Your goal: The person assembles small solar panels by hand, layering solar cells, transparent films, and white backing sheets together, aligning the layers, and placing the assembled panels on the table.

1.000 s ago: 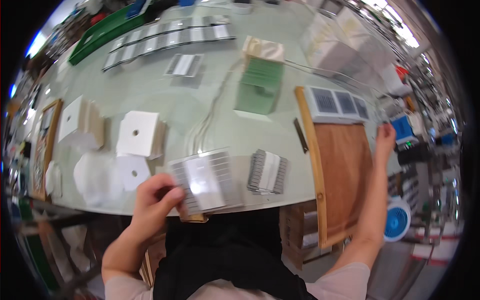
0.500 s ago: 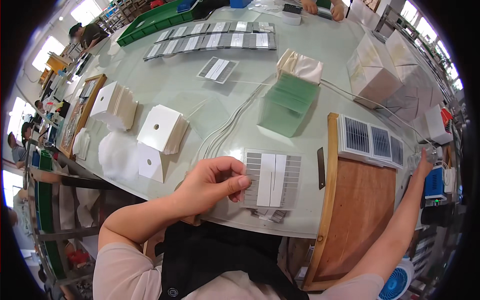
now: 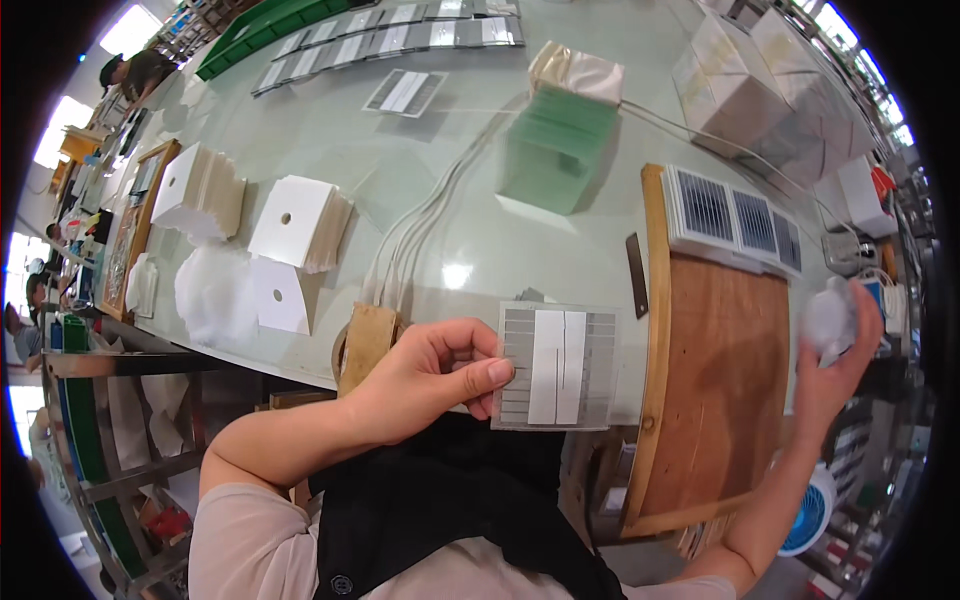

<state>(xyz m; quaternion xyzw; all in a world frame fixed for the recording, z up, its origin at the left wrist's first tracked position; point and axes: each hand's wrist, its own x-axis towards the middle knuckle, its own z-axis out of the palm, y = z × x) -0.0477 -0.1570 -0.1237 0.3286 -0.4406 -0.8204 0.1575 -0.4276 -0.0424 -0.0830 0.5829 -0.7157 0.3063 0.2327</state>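
Observation:
My left hand (image 3: 430,375) pinches the left edge of a small square glass panel (image 3: 558,370) between thumb and fingers. The panel has grey strips and a white, slitted sheet down its middle; I hold it over the table's near edge. At the right, beyond a wooden board, my right hand (image 3: 842,360) is raised, its fingers around a whitish, translucent, roundish object (image 3: 830,320). That object is blurred and its kind unclear. A similar panel (image 3: 405,92) lies farther back on the table, before rows of panels (image 3: 395,40).
A stack of green-tinted glass sheets (image 3: 558,150) stands mid-table, with white cables beside it. Stacks of white cards with holes (image 3: 290,220) are at the left. Dark-celled panels (image 3: 705,215) top the wood-framed board (image 3: 715,390). Wrapped blocks (image 3: 730,85) stand at the far right.
My right hand has drawn back toward me from the clear container at the right, bringing the whitish object. My left hand still holds the glass panel. The view has shifted.

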